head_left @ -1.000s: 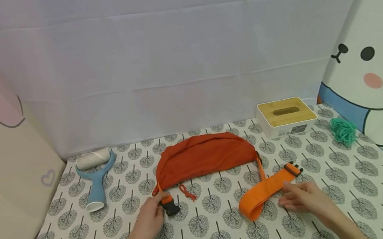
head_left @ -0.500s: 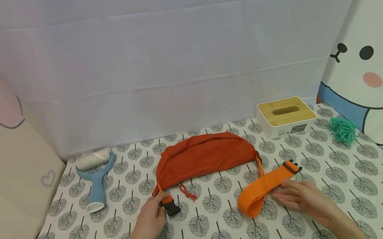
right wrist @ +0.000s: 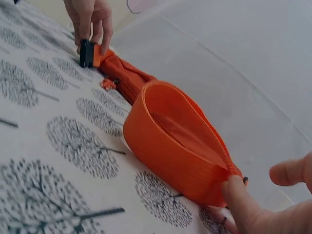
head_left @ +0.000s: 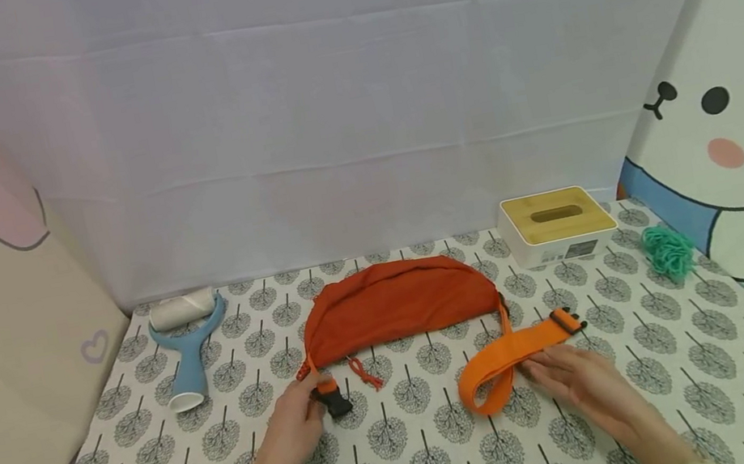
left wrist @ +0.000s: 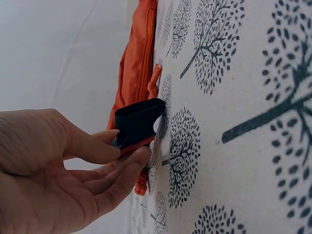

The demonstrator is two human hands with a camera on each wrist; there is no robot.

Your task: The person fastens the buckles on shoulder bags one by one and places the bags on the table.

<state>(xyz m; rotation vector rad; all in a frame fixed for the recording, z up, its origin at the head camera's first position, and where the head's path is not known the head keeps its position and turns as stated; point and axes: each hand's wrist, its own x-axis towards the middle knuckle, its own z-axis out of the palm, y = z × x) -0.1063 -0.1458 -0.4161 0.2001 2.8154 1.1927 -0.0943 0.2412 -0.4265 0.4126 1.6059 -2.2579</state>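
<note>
A red waist bag point(head_left: 399, 305) lies flat, its zip pull point(head_left: 364, 373) hanging toward me. My left hand point(head_left: 293, 424) pinches the black female buckle point(left wrist: 140, 119) at the bag's left end between thumb and fingers, its hollow mouth facing away from the palm. From the right end runs an orange strap point(head_left: 490, 364), bent into a standing loop and tipped with a black pronged buckle point(head_left: 567, 321). Beside that strap is my right hand point(head_left: 590, 384); in the right wrist view its fingertips are against the webbing while the thumb point(right wrist: 287, 173) stands well apart.
A blue lint roller point(head_left: 190, 365) lies at the back left. Behind the strap stands a white tissue box point(head_left: 556, 230) with a wooden lid, with a bundle of teal cord point(head_left: 668, 252) to its right. A white curtain point(head_left: 340, 130) closes off the back of the tree-print cloth point(head_left: 407, 439).
My right hand has slid left and slightly away from me along the strap, and the strap's loop has opened wider. The left hand stays at the female buckle.
</note>
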